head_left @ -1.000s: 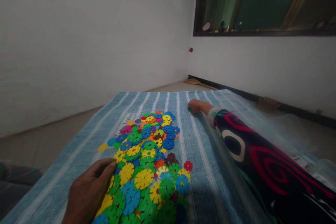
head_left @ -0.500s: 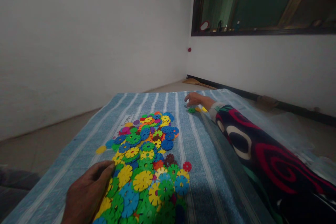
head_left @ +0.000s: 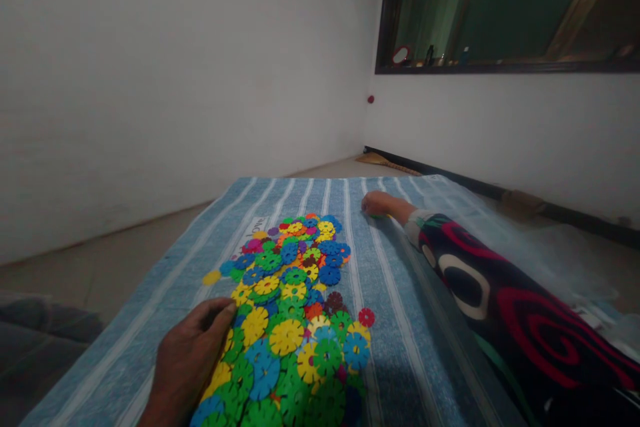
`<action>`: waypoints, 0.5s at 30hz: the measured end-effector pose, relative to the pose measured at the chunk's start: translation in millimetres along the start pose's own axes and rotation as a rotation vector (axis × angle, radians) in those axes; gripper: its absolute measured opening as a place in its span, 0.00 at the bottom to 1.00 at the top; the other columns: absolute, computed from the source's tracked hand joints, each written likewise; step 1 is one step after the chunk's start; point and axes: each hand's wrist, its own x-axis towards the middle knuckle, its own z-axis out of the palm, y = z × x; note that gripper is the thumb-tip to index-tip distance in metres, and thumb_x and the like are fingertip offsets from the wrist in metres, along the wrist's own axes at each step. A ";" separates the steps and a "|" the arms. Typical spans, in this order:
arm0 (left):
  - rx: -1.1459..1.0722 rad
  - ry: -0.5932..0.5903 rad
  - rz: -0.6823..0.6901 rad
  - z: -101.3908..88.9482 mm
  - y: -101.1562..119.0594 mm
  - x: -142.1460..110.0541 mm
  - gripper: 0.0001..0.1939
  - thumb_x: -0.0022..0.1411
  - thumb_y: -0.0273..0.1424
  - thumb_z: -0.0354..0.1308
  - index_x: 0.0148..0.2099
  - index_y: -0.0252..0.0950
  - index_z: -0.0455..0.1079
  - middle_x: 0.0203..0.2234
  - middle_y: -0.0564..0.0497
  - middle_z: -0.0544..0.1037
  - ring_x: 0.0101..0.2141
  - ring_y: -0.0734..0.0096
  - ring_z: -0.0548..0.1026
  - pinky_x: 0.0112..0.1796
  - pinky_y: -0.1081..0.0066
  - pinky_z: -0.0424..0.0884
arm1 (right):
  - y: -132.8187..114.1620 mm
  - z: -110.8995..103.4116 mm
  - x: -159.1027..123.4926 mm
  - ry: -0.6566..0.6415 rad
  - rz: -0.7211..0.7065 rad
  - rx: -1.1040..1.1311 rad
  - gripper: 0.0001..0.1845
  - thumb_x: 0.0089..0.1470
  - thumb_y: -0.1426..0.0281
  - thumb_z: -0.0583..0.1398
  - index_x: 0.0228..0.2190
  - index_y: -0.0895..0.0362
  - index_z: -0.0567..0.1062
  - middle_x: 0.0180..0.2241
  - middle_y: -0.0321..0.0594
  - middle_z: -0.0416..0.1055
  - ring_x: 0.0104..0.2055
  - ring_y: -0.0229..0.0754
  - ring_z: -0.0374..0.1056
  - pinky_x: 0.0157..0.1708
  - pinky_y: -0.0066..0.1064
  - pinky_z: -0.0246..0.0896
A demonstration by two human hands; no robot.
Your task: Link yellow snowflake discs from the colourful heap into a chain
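Note:
A heap of notched plastic building discs (head_left: 287, 337) in yellow, green, blue, red and other colours runs along the striped blue cloth (head_left: 405, 320). At its left edge rests my left hand (head_left: 197, 347), thumb and index finger curled together against the discs; its other fingers are hidden. Farther off to the right, my right hand (head_left: 380, 204) lies low over the cloth with fingers bent down. Slivers of a green disc (head_left: 367, 215) and a yellow disc (head_left: 383, 216) peek out below it. What its fingertips grip, if anything, is hidden.
Clear plastic sheeting (head_left: 545, 260) lies along the cloth's right side. One yellow disc (head_left: 211, 277) sits apart left of the heap, and a red disc (head_left: 367, 317) on its right. A wooden-looking long-handled thing (head_left: 375, 159) lies on the floor by the wall.
My right hand lifted with fingers apart, baring a green and some yellow discs, then came back down over them with fingers bent. My left hand stayed at the heap; the view shifted slightly.

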 end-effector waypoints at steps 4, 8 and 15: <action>0.004 0.010 0.009 2.1 -1.5 1.2 0.16 0.48 0.45 0.55 0.33 0.43 0.78 0.32 0.55 0.83 0.35 0.62 0.79 0.37 0.70 0.74 | 13.7 14.4 -1.5 0.011 0.029 0.014 0.14 0.54 0.69 0.60 0.41 0.53 0.82 0.43 0.43 0.79 0.45 0.45 0.73 0.41 0.26 0.63; 0.018 0.015 0.021 3.1 -3.5 2.0 0.15 0.48 0.44 0.55 0.33 0.43 0.78 0.31 0.55 0.83 0.33 0.62 0.79 0.35 0.70 0.73 | 21.8 19.2 -2.8 0.044 0.058 0.038 0.19 0.57 0.64 0.59 0.49 0.53 0.78 0.48 0.44 0.77 0.50 0.46 0.71 0.45 0.27 0.62; 0.027 0.006 0.036 2.9 -4.9 1.6 0.16 0.49 0.44 0.54 0.33 0.43 0.78 0.31 0.55 0.83 0.32 0.63 0.79 0.35 0.70 0.73 | 32.7 22.8 -5.2 0.065 0.097 0.050 0.18 0.56 0.71 0.58 0.47 0.55 0.79 0.49 0.46 0.76 0.50 0.46 0.71 0.46 0.27 0.61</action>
